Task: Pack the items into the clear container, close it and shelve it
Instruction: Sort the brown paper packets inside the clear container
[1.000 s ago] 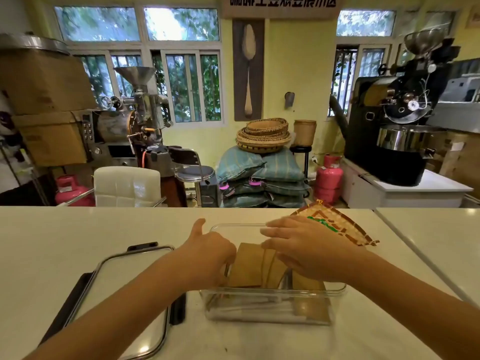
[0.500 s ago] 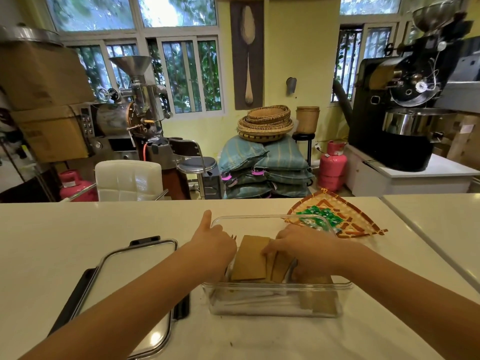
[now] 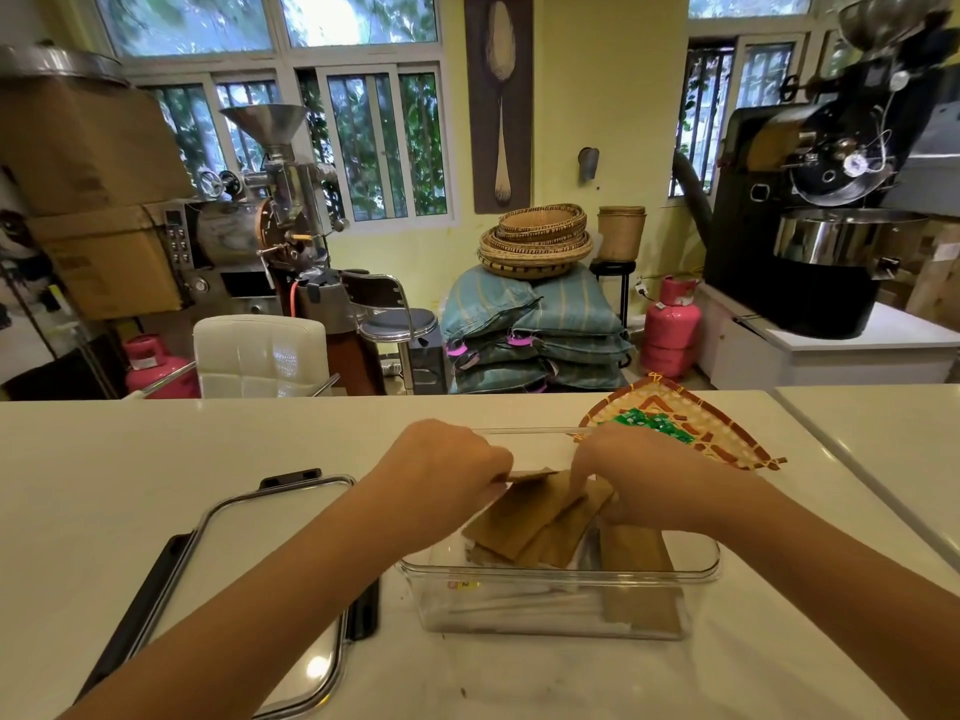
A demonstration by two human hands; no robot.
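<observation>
A clear rectangular container (image 3: pixel 566 605) stands on the white counter in front of me. Several brown paper packets (image 3: pixel 535 522) lean inside it, with one more upright packet (image 3: pixel 636 553) at its right end. My left hand (image 3: pixel 441 470) pinches the top edge of the leaning packets from the left. My right hand (image 3: pixel 639 475) presses down on them with its fingers from the right. The container's clear lid (image 3: pixel 249 543) with black clips lies flat to the left. White straws lie at the container's bottom.
A woven tray (image 3: pixel 727 439) holding small green packets (image 3: pixel 649 423) sits behind the container at the right. A counter seam (image 3: pixel 841 459) runs diagonally at the right. Beyond the counter are a white chair, roasting machines, sacks and pink gas cylinders.
My left thumb has folded down and the hand now pinches the packets. The packets have tilted further to the left, lying flatter. My right hand's fingers have pushed deeper into the container.
</observation>
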